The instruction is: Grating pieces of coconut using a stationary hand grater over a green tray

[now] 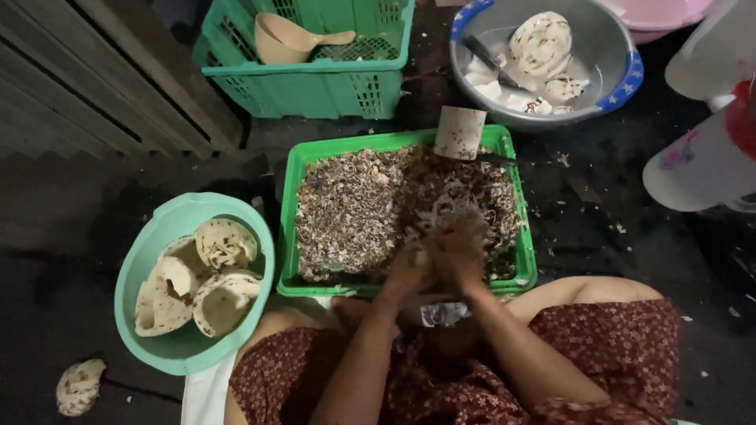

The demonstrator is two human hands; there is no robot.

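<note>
Both forearms angle in from below, w/ the left hand (405, 271) and right hand (461, 252) pressed together over the near edge of the rectangular green plastic tray (291, 228) of brown shavings. Too blurred to tell what they're gripping. 4 pale coconut pieces sit in the round teal plastic basin (153, 236), left of the tray.
</note>
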